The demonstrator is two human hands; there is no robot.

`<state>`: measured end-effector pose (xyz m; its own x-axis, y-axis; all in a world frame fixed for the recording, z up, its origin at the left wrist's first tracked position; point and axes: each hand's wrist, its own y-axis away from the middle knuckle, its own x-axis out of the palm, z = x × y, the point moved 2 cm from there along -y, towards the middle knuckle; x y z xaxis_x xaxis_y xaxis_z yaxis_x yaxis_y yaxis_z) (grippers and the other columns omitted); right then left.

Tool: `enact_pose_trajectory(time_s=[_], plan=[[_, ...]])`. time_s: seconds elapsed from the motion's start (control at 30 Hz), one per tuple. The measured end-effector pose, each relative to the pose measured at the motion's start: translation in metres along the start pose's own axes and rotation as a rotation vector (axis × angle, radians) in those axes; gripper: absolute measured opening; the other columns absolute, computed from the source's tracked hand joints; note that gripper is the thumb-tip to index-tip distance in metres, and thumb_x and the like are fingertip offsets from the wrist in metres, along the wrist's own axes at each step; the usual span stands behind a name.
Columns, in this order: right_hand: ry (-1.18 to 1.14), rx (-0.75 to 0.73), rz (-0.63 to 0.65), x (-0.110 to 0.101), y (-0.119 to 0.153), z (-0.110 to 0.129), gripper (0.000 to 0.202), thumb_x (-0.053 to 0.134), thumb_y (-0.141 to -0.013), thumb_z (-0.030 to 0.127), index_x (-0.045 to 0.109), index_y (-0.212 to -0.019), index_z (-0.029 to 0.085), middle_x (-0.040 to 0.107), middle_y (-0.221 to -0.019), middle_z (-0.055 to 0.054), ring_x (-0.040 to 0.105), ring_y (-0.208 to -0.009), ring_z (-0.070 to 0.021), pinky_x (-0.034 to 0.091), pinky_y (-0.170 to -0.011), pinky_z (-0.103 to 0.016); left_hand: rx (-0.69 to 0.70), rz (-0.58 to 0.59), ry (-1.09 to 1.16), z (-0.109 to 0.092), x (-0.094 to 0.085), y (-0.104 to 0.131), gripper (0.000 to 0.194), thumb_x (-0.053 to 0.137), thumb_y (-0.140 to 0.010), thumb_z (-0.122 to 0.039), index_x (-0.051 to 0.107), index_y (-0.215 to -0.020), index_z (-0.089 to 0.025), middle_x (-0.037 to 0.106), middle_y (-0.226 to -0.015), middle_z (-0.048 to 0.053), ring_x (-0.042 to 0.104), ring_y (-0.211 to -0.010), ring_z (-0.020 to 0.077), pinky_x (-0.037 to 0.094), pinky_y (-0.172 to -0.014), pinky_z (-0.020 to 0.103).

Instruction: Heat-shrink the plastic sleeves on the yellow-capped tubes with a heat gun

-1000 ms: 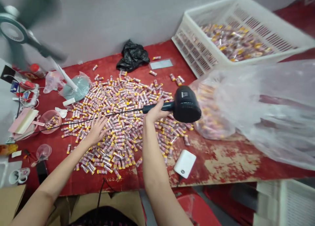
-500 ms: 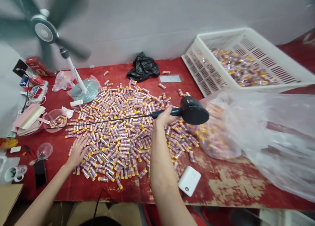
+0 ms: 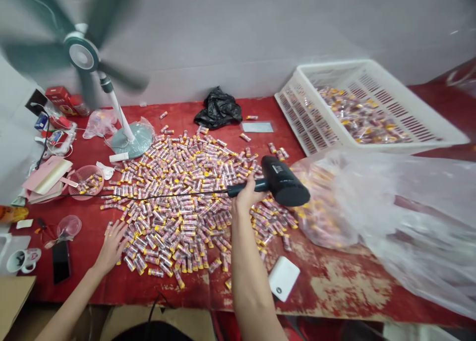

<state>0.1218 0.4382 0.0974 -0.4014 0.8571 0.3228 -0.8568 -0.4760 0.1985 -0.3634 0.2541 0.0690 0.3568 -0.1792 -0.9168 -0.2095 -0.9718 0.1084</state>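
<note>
My right hand [image 3: 247, 198] is wrapped round the handle of a black hair dryer [image 3: 284, 182], held over the right part of a wide spread of small wrapped tubes [image 3: 186, 197] with yellow ends. The dryer's round end points right and down, and its cord runs left across the tubes. At the left edge of the spread, my left hand [image 3: 111, 244] has its fingers apart, its fingertips beside the tubes. Right of the dryer sits a clear plastic bag [image 3: 323, 222] with more tubes inside.
A white crate [image 3: 323, 128] with wrapped items stands at the back right. The fan [image 3: 82, 56] spins at the back left. A black bag [image 3: 219, 108], pink basket [image 3: 85, 175], phone [image 3: 61, 261], mug [image 3: 17, 260] and white device [image 3: 284, 278] lie around.
My left hand has drawn slightly left and down. The dryer has tilted, its round end now lower and further left in view. The view has shifted a little.
</note>
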Motion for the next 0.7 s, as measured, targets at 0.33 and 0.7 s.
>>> enact_pose_trajectory(time_s=[0.33,0.7], plan=[[-0.148,0.295,0.151,-0.049,0.089,0.037,0.053,0.088,-0.059,0.043,0.046,-0.083,0.020,0.052,-0.068,0.010,0.050,-0.056,-0.0054,0.050,-0.055,-0.020,0.034,-0.006,0.155,-0.051,-0.002,0.001,0.048,0.042,-0.105,-0.041,0.053,-0.149,-0.026,0.052,-0.157,0.012,0.037,-0.154,0.0307,0.033,-0.123,0.060],[-0.115,0.502,0.400,-0.056,0.146,0.043,0.051,0.089,-0.062,0.043,0.051,-0.087,0.020,0.052,-0.071,0.008,0.050,-0.060,-0.0066,0.047,-0.056,-0.021,0.335,-0.048,0.434,-0.189,-0.010,-0.083,0.049,0.042,-0.106,-0.042,0.050,-0.151,-0.024,0.053,-0.155,0.014,0.038,-0.153,0.0263,0.034,-0.125,0.055]])
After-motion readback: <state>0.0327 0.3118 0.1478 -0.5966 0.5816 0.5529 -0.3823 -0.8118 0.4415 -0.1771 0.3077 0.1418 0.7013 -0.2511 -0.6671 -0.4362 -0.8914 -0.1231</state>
